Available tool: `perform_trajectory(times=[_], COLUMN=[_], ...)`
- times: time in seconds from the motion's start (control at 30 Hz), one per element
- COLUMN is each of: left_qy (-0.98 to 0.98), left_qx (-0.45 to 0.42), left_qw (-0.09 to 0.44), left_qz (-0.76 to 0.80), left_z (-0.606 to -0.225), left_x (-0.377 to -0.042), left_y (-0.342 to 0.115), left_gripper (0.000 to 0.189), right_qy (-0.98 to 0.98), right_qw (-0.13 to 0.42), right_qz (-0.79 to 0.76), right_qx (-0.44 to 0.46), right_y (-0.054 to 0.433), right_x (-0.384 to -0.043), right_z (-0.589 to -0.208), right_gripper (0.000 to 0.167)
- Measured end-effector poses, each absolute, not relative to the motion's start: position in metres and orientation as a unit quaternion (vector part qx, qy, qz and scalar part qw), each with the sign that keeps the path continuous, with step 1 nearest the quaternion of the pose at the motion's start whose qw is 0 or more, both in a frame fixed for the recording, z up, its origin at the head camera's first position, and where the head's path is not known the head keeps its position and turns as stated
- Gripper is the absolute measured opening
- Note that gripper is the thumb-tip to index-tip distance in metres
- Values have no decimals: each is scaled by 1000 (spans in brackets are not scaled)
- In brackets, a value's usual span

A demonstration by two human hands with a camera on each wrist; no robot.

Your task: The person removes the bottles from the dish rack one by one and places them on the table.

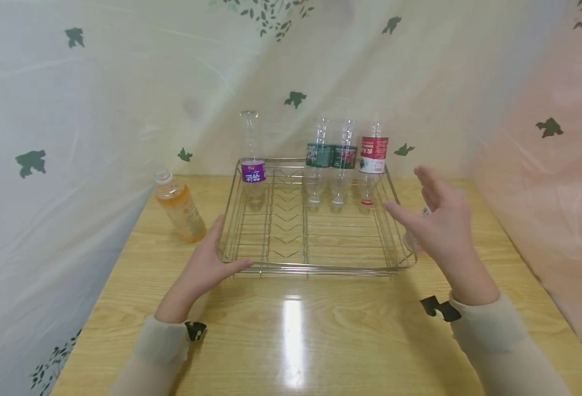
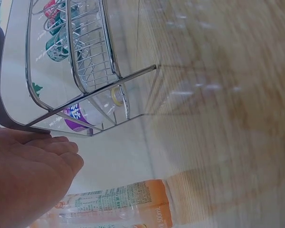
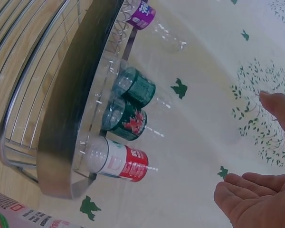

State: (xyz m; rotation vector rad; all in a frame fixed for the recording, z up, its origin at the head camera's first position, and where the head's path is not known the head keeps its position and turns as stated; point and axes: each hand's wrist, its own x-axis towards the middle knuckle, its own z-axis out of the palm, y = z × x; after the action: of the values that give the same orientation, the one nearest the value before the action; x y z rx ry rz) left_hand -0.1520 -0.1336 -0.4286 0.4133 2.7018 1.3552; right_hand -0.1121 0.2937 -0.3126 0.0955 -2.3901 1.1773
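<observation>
Bottles (image 1: 343, 157), four, in one wire rack (image 1: 320, 268)

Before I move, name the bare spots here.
Bare: the table between the left sleeve and right sleeve, in front of the rack; also the rack's front half, before its upside-down bottles. Crowded: the rack's back right, with three bottles close together; and left of the rack, where the orange bottle stands.

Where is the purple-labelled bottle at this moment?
In the head view, the purple-labelled bottle stands in the back left corner of the wire rack, left of the two green-labelled bottles.
</observation>
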Motion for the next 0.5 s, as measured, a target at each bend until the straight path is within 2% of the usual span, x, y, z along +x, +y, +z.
perform_trajectory(times=[0.5], left_qy=[883], left_qx=[135], left_qw=[41], left_qz=[447], left_z=[-430], left_x=[-152], left_y=[-133], left_gripper=[129], right_qy=[-886], right_qw=[189], right_qz=[422], right_qx=[34], right_y=[282], right_x=[-120], right_z=[-311], right_gripper=[84])
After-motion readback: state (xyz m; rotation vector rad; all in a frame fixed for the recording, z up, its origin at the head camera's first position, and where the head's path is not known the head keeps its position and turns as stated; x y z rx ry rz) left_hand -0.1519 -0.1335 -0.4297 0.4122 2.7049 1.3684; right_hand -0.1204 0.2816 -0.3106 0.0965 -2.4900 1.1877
